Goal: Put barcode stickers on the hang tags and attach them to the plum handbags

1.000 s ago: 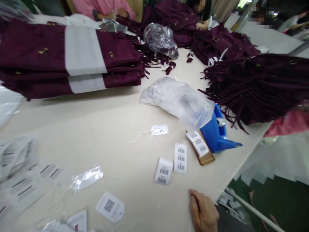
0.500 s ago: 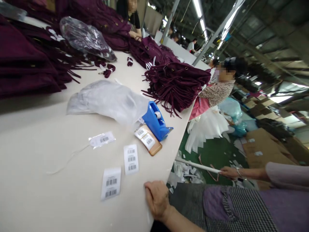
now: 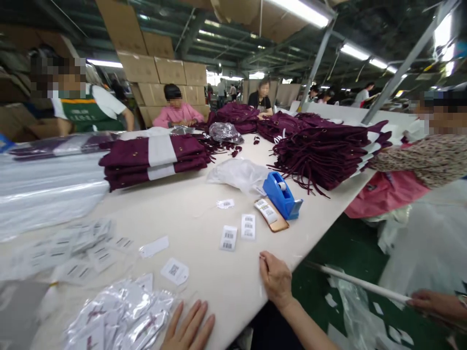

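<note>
My left hand (image 3: pixel 189 326) lies at the bottom of the head view with its fingers stretched and spread, beside a pile of clear-wrapped tags (image 3: pixel 120 316). My right hand (image 3: pixel 276 279) rests on the table's right edge, its fingers curled in; I see nothing in it. Just beyond are two barcode label strips, one nearer (image 3: pixel 228 238) and one farther (image 3: pixel 248 227). A phone (image 3: pixel 280 224) with barcode labels on it lies against a blue tape dispenser (image 3: pixel 279 194). Between my hands and the left pile are a white tag with a square code (image 3: pixel 175 271) and a blank white tag (image 3: pixel 153 247).
Folded dark purple fringed goods (image 3: pixel 156 158) and a fringed stack (image 3: pixel 324 153) lie across the white table (image 3: pixel 175 204). A clear plastic bag (image 3: pixel 237 174) sits mid-table. At right, another person's hand (image 3: pixel 428 302) holds a white pole (image 3: pixel 365 282). Several people work around the table.
The view has swung left and levelled, bringing in my left hand, the tag pile and people across the table. My right hand stays curled at the table edge.
</note>
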### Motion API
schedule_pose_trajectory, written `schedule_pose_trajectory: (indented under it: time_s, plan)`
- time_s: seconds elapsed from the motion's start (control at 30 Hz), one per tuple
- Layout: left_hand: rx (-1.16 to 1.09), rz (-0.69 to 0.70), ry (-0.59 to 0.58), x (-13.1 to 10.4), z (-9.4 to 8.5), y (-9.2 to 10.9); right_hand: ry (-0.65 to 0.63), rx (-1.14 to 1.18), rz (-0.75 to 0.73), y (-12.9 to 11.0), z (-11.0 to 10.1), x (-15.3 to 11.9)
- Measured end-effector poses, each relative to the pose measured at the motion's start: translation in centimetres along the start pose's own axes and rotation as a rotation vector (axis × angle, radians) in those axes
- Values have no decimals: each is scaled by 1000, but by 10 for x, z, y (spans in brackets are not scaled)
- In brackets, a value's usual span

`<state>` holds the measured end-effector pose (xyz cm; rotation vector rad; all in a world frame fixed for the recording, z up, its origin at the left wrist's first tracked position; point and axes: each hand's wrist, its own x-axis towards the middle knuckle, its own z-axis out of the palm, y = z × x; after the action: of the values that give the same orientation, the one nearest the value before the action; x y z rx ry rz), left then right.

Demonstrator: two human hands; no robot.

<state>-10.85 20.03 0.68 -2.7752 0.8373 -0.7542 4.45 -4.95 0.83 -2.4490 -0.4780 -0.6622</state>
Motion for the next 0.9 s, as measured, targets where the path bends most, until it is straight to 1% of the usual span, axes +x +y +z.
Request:
schedule_pose_trajectory:
  time_s: [0.07, 0.17, 0.3, 0.33, 0.4, 0.5, 0.6, 0.67, 0.77, 0.83, 0.9]
  plan:
    - [9, -1, -18, 1, -2, 0, 0, 18, 42, -3, 0, 3]
    - [40, 62, -25, 0, -2, 0, -8, 63, 129, -11, 7, 15]
    - [13, -4, 72, -3, 6, 3, -38, 164, 210, -27, 26, 40]
    - [-16, -17, 80, -4, 8, 5, -50, 187, 217, -32, 30, 44]
    - [-83, -28, 36, -6, 9, 8, -83, 227, 208, -46, 37, 49]
    - [-147, -39, -37, -8, 8, 13, -200, 303, 112, -73, 41, 42]
    - [-178, -105, -33, -9, 10, 18, -396, 373, -23, -105, 45, 29]
    - [-176, -141, 3, -10, 14, 21, -504, 371, -61, -128, 51, 23]
    - [-90, -192, 66, -16, 22, 26, -606, 305, -35, -157, 62, 25]
    - [3, -248, 136, -20, 26, 29, -661, 263, -5, -171, 68, 29]
    - [66, -297, 217, -23, 27, 31, -712, 241, 33, -180, 72, 35]
